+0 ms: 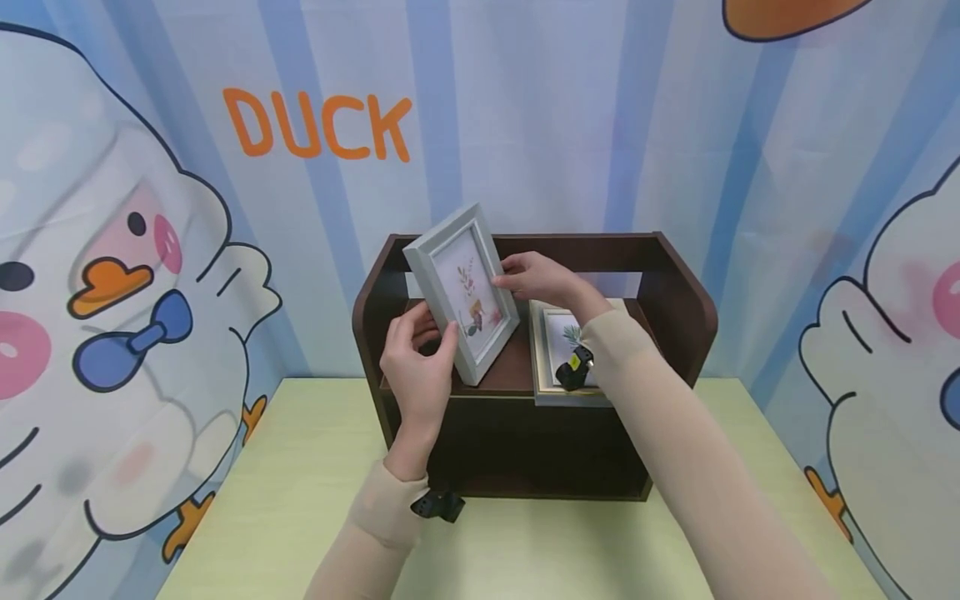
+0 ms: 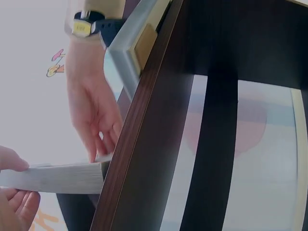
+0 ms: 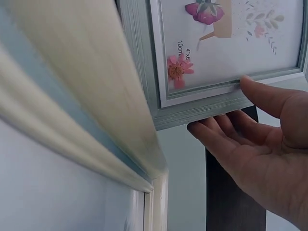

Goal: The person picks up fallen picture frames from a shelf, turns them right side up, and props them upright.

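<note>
Left grip [image 1: 420, 367] and right grip [image 1: 543, 279] hold a tilted floral photo frame [image 1: 467, 292], not yet released; below the right, stacked frames [image 1: 553, 348] already lie shelved.

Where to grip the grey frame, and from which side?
I'd pinch its two long rims, one hand from each side. The grey frame is tilted up, leaving both rims reachable, and they look thick enough for thumb in front, fingers behind, clear of the picture. The left hand and right hand hold it that way.
</note>
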Demonstrator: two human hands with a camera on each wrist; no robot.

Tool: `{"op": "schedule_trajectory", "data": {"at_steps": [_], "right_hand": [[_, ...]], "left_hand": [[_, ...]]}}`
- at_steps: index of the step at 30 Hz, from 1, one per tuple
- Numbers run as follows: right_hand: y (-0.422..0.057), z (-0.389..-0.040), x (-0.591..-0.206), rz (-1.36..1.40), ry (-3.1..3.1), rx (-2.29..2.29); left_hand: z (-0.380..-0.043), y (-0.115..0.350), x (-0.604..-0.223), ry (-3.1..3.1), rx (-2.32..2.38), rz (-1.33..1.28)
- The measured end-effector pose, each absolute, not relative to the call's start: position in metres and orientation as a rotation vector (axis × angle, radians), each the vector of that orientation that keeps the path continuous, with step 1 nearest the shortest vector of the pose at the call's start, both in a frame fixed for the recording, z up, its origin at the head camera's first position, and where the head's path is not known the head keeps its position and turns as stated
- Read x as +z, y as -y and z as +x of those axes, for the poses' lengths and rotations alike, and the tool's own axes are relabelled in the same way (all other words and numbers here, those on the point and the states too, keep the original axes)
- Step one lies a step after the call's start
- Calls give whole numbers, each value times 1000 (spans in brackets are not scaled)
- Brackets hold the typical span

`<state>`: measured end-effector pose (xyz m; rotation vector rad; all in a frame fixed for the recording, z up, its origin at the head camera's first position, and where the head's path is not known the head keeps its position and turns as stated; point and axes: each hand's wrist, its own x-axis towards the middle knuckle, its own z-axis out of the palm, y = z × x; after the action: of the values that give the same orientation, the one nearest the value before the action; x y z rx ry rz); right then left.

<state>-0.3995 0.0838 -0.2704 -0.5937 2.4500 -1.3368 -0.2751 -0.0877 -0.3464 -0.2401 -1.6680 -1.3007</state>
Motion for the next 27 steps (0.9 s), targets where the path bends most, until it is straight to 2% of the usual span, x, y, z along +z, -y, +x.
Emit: {"op": "schedule_trajectory", "data": {"at_steps": [8, 27], "right_hand": [[-93, -391, -266, -456, -2496, -1317], [-108, -372, -261, -399, -2534, -1309]], "left_hand": [[-278, 99, -346, 1724, -1316, -184], [-289, 101, -353, 1718, -1350, -23]]}}
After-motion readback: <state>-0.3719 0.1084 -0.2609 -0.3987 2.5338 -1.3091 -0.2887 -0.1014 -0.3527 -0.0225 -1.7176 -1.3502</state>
